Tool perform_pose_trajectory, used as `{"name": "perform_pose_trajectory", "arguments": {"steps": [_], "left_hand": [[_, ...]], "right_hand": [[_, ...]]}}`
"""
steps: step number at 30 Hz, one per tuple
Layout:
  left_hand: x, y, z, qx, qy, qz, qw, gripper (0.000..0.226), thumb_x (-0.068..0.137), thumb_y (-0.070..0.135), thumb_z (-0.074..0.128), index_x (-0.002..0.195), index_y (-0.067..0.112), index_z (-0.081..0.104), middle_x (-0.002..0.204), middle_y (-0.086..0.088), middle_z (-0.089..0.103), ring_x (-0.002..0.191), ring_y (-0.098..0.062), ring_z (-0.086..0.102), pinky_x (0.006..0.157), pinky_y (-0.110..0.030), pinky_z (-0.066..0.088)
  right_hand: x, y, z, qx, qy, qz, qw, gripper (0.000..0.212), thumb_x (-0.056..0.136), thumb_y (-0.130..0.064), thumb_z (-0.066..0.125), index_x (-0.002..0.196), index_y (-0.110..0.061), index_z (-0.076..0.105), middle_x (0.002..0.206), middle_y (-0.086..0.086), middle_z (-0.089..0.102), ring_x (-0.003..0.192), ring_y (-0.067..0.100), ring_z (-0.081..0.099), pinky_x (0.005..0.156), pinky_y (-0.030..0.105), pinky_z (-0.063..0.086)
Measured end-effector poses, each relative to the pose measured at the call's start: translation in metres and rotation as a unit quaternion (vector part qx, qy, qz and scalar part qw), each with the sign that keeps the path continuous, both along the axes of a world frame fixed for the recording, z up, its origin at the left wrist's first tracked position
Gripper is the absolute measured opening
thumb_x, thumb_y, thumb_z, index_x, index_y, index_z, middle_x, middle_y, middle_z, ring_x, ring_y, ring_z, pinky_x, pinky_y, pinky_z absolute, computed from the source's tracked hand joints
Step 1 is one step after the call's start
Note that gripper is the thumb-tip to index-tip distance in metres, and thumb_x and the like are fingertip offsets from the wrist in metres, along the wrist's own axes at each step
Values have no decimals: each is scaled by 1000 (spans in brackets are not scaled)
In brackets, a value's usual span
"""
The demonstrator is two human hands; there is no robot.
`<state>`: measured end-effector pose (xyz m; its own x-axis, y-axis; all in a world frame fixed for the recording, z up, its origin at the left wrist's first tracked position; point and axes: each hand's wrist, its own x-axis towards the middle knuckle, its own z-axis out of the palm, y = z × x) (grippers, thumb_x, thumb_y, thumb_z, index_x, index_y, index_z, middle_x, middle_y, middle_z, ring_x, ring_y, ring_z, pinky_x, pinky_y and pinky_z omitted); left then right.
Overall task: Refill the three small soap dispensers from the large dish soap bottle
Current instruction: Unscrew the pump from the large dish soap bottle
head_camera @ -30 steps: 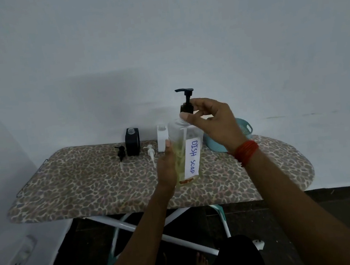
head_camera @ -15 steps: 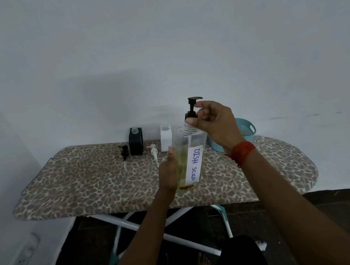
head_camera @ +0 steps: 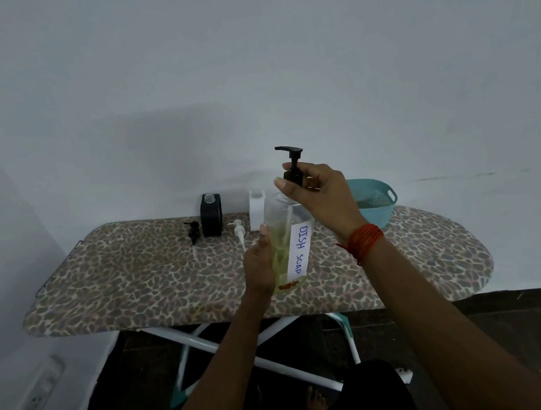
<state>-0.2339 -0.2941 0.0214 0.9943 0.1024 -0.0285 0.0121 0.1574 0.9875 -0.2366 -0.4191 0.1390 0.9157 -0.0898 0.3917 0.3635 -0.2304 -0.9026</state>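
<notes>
Head view shows the big soap bottle (head_camera: 289,246) standing upright on the ironing board (head_camera: 135,282), near its front edge, with yellow soap inside. The left hand (head_camera: 259,269) grips the side of the bottle, thumb pointing up. The right hand (head_camera: 317,195) pinches the black pump (head_camera: 292,168) at the bottle neck with curled fingers. At the back of the board stand a black dispenser (head_camera: 211,215) and a white dispenser (head_camera: 258,211), both with open tops. A small black pump (head_camera: 193,233) and a white pump (head_camera: 239,232) lie just beside them. A teal basket (head_camera: 376,200) is behind the right wrist
</notes>
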Motion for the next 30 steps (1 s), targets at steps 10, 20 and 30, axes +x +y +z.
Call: {"name": "perform_pose_trajectory", "arguments": {"steps": [10, 20, 30], "left_hand": [[9, 6, -11, 15, -11, -7, 1000, 71, 76, 72, 39, 78, 6, 65, 72, -8, 71, 67, -22, 68, 64, -32, 54], [11, 8, -42, 25, -64, -2, 998, 58, 88, 60, 36, 77, 10, 64, 67, -1, 71, 63, -16, 69, 62, -30, 55], [5, 10, -50, 0, -93, -34, 995, 76, 74, 89, 49, 91, 19, 71, 80, 10, 79, 74, -6, 75, 62, -25, 59]], "right_hand": [[8, -6, -1, 9, -15, 7, 1000, 40, 82, -18, 81, 119, -11, 69, 94, 12, 74, 92, 12, 70, 87, 29, 57], [15, -21, 68, 41, -123, -31, 991, 25, 81, -19, 80, 104, -10, 76, 98, 1, 77, 96, 27, 72, 94, 45, 54], [20, -13, 76, 15, -126, -65, 990, 23, 83, -28, 78, 104, -17, 76, 97, -6, 76, 99, 12, 70, 96, 46, 51]]}}
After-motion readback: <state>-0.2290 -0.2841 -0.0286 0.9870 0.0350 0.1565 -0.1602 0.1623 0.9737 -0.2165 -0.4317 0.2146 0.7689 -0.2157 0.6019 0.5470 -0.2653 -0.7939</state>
